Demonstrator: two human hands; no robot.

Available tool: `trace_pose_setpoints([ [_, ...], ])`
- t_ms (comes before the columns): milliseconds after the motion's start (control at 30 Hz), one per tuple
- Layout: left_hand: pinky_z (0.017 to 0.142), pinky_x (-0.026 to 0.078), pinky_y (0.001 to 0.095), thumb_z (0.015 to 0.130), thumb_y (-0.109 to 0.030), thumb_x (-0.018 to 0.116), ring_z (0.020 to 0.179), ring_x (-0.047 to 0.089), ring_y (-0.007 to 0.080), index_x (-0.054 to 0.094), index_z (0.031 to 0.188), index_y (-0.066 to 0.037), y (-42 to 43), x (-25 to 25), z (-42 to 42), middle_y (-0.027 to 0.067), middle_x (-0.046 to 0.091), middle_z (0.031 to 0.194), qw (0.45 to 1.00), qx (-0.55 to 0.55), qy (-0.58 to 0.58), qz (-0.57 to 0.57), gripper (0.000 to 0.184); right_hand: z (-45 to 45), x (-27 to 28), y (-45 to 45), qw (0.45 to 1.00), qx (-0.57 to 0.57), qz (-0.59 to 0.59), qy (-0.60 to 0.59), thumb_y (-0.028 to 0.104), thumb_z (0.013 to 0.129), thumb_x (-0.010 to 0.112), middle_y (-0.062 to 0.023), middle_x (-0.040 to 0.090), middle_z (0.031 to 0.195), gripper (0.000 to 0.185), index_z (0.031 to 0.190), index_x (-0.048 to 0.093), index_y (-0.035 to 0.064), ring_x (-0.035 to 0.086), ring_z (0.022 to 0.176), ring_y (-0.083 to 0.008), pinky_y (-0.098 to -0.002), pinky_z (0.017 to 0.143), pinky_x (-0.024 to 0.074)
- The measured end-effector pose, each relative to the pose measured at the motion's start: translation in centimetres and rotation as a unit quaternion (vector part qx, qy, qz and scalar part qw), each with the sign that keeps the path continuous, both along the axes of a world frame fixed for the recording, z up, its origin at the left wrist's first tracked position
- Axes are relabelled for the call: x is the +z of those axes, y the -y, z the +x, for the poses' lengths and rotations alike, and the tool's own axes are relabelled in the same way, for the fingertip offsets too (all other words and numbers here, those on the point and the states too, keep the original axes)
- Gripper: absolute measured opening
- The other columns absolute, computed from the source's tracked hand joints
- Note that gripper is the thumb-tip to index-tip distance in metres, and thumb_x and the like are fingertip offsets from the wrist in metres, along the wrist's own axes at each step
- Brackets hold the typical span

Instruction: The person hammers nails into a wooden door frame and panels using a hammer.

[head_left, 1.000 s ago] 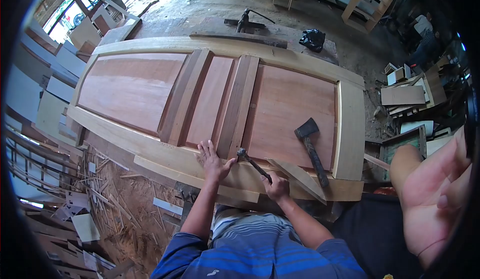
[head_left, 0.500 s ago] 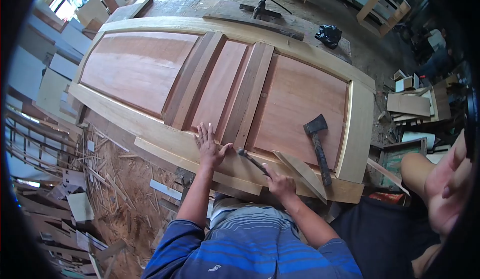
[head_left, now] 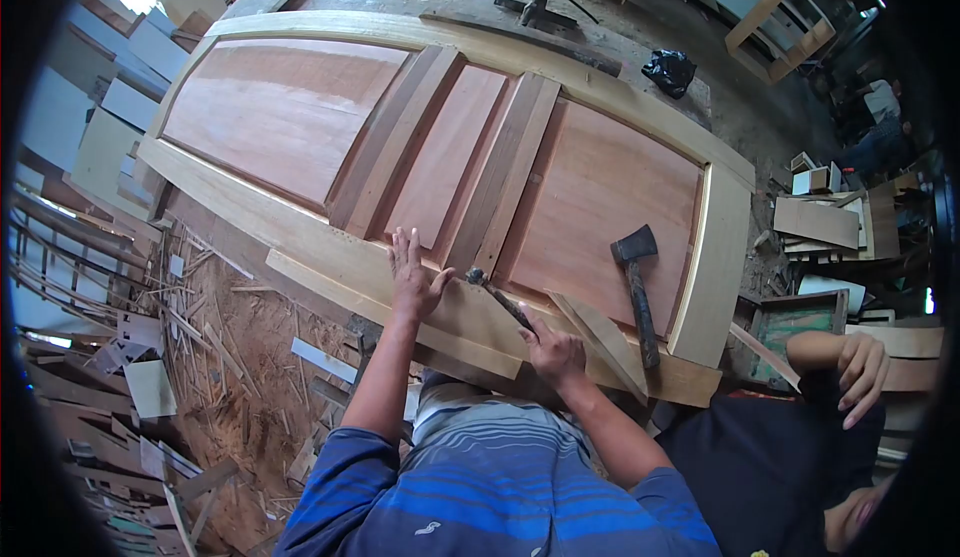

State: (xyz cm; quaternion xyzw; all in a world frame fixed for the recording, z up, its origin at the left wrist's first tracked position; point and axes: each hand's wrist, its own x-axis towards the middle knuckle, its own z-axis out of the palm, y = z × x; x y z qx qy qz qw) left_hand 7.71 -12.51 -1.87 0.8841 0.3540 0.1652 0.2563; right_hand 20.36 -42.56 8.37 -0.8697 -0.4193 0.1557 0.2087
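A large panelled wooden door [head_left: 580, 202] lies flat across the workbench in front of me. My left hand [head_left: 413, 285] rests palm down on its near rail, fingers stretched out toward the panels. My right hand [head_left: 557, 355] is closed round the handle of a slim, dark hammer [head_left: 500, 302], its small head pointing away from me, just right of my left hand. Beside the right hand, a pale tapered wood strip [head_left: 600, 345] slants across the door's near edge. A hatchet [head_left: 636, 282] lies on the right panel, its blade away from me.
A bench vise [head_left: 537, 7] and a black plastic bag [head_left: 669, 73] sit beyond the door. Another person's hand [head_left: 862, 369] is at the right, near a green wooden box [head_left: 800, 322]. Wood scraps [head_left: 235, 357] litter the floor at left.
The hammer's head has turned slightly and sits a little farther from me. My left hand stays flat on the rail. The other person's hand at right has lowered. The view has shifted slightly.
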Motion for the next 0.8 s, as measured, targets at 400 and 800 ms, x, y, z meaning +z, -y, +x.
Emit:
trace_pose_setpoints([
  [400, 0.139, 0.012, 0.0574, 0.093, -0.037, 0.087, 0.171, 0.018, 0.0452, 0.027, 0.174, -0.002, 0.1, 0.1, -0.7, 0.0288, 0.024, 0.181, 1.000, -0.014, 0.020, 0.010, 0.107, -0.7, -4.6, 0.4, 1.000, 0.009, 0.021, 0.009, 0.038, 0.105, 0.071, -0.0187, 0.077, 0.083, 0.054, 0.158, 0.061, 0.0349, 0.077, 0.072, -0.0410, -0.0565, 0.064, 0.0618],
  [800, 0.137, 0.020, 0.0611, 0.104, -0.029, 0.071, 0.163, 0.035, 0.0473, 0.047, 0.162, 0.000, 0.2, 1.3, 3.8, 0.0291, 0.043, 0.171, 0.997, -0.040, 0.036, 0.056, 0.069, 1.8, -3.8, 0.1, 0.999, 0.040, 0.012, 0.004, 0.025, 0.095, 0.080, -0.0138, 0.072, 0.107, 0.045, 0.140, 0.077, 0.0216, 0.074, 0.102, -0.0375, -0.0509, 0.089, 0.0616],
])
